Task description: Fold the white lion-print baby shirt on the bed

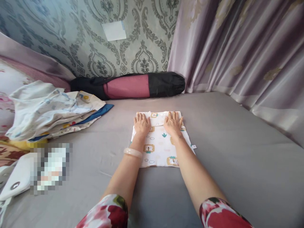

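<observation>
A white garment [159, 148] printed with lions and green plants lies flat on the grey sheet, its far edge folded over toward me. My left hand [142, 124] rests palm down on the left side of that folded strip, fingers stretched out. On the right side of the strip, my right hand [173, 123] also lies flat with fingers extended. Both hands press on the cloth without gripping it. A small white tag sticks out at the garment's right edge. A pale bangle [133, 153] circles my left wrist.
The grey sheet [237, 152] spreads around the garment. A pile of clothes [57, 107] lies at the left, with a white device [17, 177] and a blurred patch nearer me. A black and pink roll [127, 86] lies along the patterned wall. Purple curtains [213, 47] hang at the right.
</observation>
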A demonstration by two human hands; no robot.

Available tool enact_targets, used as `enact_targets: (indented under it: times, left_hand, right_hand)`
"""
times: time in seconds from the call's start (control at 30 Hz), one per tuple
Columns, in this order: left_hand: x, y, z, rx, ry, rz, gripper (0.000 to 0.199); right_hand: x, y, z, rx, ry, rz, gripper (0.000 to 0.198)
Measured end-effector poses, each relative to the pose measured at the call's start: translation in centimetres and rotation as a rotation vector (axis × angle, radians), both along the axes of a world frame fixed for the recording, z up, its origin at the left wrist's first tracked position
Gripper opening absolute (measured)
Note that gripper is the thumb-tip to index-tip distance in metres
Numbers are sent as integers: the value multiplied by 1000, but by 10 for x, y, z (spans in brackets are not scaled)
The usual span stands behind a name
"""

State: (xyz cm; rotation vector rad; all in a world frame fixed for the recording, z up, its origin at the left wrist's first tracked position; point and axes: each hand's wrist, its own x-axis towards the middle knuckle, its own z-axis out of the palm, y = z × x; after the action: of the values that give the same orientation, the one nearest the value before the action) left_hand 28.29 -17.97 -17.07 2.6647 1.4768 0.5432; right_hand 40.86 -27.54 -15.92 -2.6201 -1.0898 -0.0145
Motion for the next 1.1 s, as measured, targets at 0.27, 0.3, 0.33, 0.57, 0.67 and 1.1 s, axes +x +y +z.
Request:
enact_targets:
  times: [0.27,0.3,0.33,0.57,0.67,1.1]
  left_hand:
    - [1,0,-3,-28,13,-4,57]
    - [1,0,-3,-25,2,-1,56]
    - [1,0,-2,-19,-14,6,56]
    - [-2,4,0,103,-171,134,57]
    - [-2,5,-2,61,-128,148,57]
    - [-7,6,0,-56,27,50,63]
  right_hand:
    - [2,0,-4,-21,27,-9,57]
    - [2,0,-3,-20,32,-10,57]
    - [2,0,-3,-17,38,-9,57]
    - [8,-5,2,49,-13,-140,60]
    - [11,-7,0,39,12,-163,61]
    - [13,-11,2,-18,79,-120,63]
